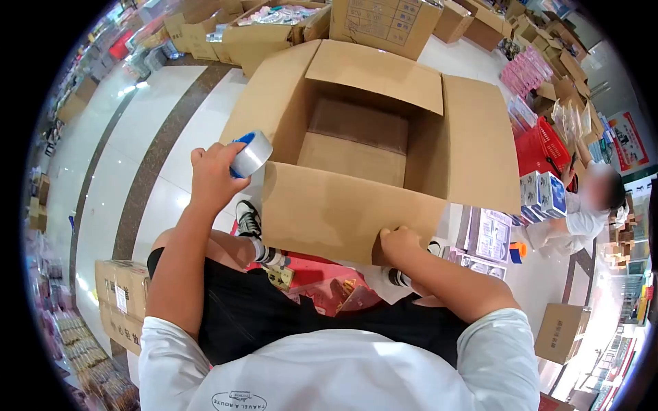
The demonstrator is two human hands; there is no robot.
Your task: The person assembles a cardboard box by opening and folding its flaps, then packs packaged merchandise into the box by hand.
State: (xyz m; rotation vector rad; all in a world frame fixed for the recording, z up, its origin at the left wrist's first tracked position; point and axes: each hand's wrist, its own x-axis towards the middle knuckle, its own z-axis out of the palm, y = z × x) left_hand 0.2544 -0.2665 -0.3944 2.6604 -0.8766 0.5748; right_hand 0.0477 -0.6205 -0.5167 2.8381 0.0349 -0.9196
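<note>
In front of my knees stands a large brown cardboard box (356, 205), its flaps folded outward and nothing visible on its bottom. My left hand (218, 171) is closed around a roll of clear packing tape (253, 155) with a blue core, held beside the box's left flap. With fingers curled, my right hand (401, 244) grips the lower edge of the near flap. Part of that flap's edge is hidden behind the fingers.
More cardboard boxes (384, 27) stand behind. To the right are a red basket (540, 147), blue-and-white boxes (541, 193), an orange tape roll (519, 251) and a crouching person (582, 212). A stacked carton (122, 301) sits at left. Red sheeting (325, 281) lies under my feet.
</note>
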